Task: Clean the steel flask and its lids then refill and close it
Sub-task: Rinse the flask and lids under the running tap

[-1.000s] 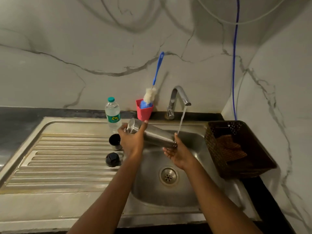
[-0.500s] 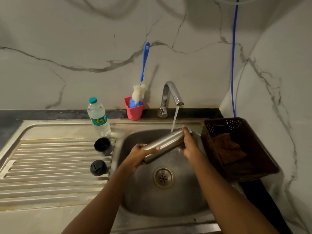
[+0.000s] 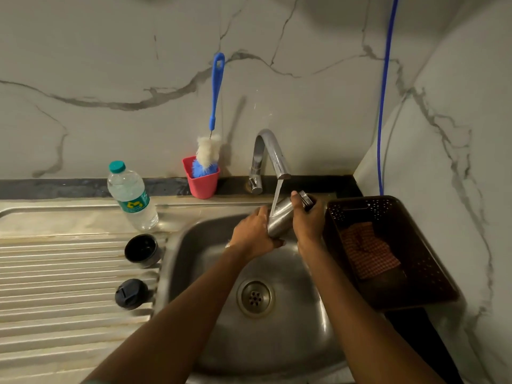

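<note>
The cylindrical steel flask (image 3: 279,217) has swung under water from the curved chrome tap (image 3: 270,153). The left hand (image 3: 252,234) and right hand (image 3: 307,220) clasp it; rinsing seems underway.

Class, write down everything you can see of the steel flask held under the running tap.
The steel flask is a plain, shiny metal cylinder, wet and reflective. It is held tilted above the sink basin, with its upper end toward the back right. The left hand grips its lower part and the right hand grips its upper part, hiding much of it. Water from the tap falls on its side between the hands.
</note>
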